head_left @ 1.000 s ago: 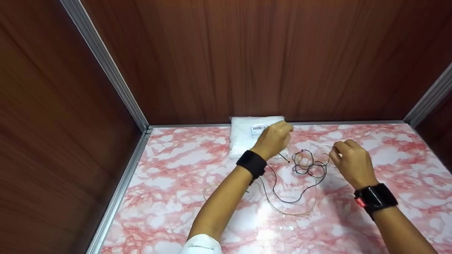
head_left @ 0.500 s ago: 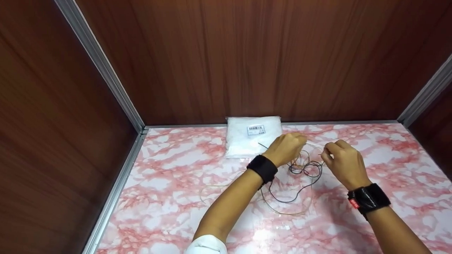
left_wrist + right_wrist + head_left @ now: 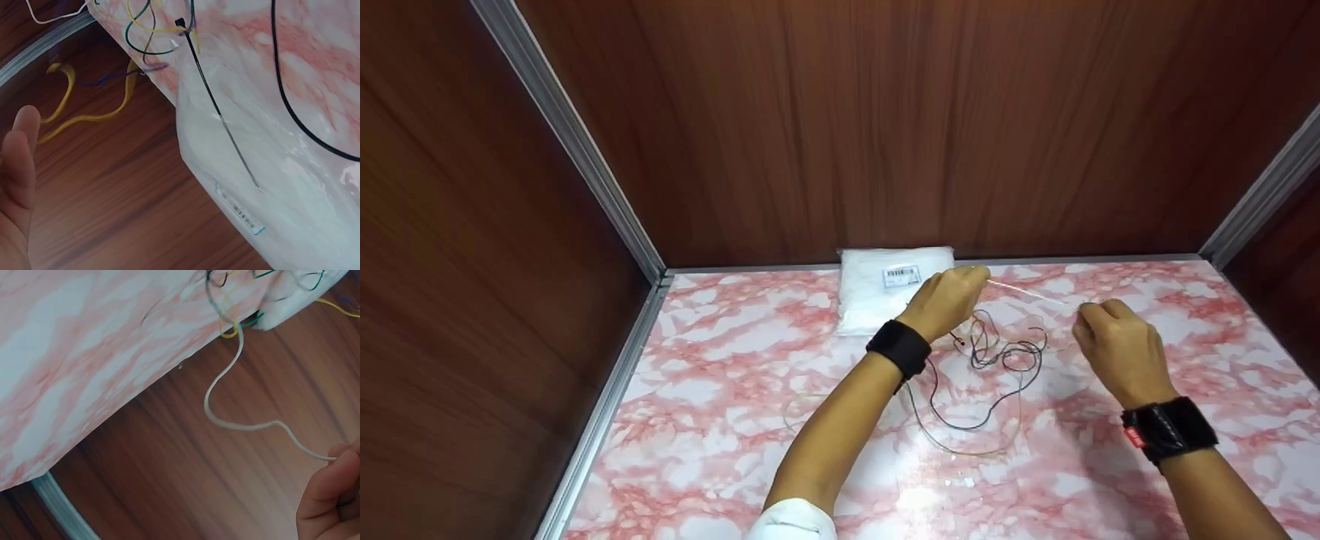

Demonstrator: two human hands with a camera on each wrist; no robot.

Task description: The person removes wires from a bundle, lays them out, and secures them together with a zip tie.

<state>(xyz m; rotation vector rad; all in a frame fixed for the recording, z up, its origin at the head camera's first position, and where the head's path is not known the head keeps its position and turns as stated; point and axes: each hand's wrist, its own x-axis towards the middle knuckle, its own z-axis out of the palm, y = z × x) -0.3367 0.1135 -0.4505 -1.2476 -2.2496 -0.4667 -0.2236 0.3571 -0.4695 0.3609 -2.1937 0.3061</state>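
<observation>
My right hand (image 3: pixel 1121 345) pinches a white wire (image 3: pixel 239 426) between thumb and fingers. In the head view that white wire (image 3: pixel 1026 291) runs taut-looking across to the fingertips of my left hand (image 3: pixel 949 298), which grips it above the table. Yellow wire (image 3: pixel 84 118) and a purple one (image 3: pixel 104 80) loop beside the left fingers in the left wrist view. Below the hands lies a loose tangle of dark and thin coloured wires (image 3: pixel 1024 356). A black cable tie (image 3: pixel 216 107) with a square head stretches over the clear bag.
A clear plastic bag of white material (image 3: pixel 862 289) with a barcode label (image 3: pixel 901 277) lies against the back wall (image 3: pixel 810 150). Long wire loops (image 3: pixel 967 454) reach toward the front of the pink marbled table (image 3: pixel 720 435). Metal rails (image 3: pixel 577 135) edge the wooden panels.
The left hand moved right toward the right hand, then back left and up. The right hand has shifted slightly right, and the white wire between them now shows longer.
</observation>
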